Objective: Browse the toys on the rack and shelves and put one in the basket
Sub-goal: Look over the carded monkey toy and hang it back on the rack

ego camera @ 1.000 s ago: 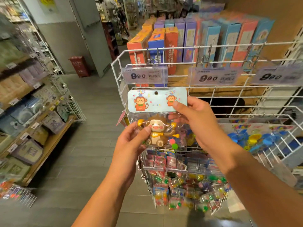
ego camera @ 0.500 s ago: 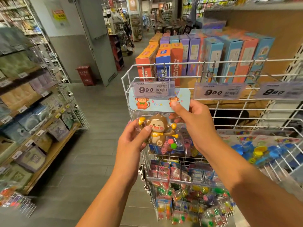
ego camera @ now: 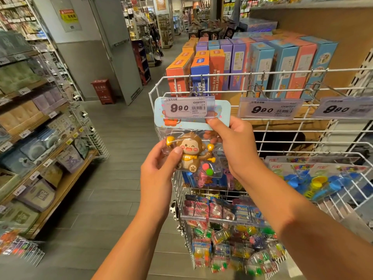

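toy pack (ego camera: 191, 152) in front of the wire rack (ego camera: 282, 138), top tucked behind a price tag (ego camera: 188, 107) | left hand (ego camera: 159, 170) on pack's left, right hand (ego camera: 236, 146) on its right | boxes (ego camera: 262, 65) behind the rack | more toys (ego camera: 232, 235) hang below | shelves (ego camera: 40, 138) far left across the floor (ego camera: 121, 178)

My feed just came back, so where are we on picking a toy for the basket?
Done: a toy is chosen, a brown monkey toy in a clear bag with a pale blue header card. In hand: the left hand pinches the bag's lower part, the right hand pinches the card, up at the white wire rack behind a 9.90 price tag. Left: placing it; no basket is in view.
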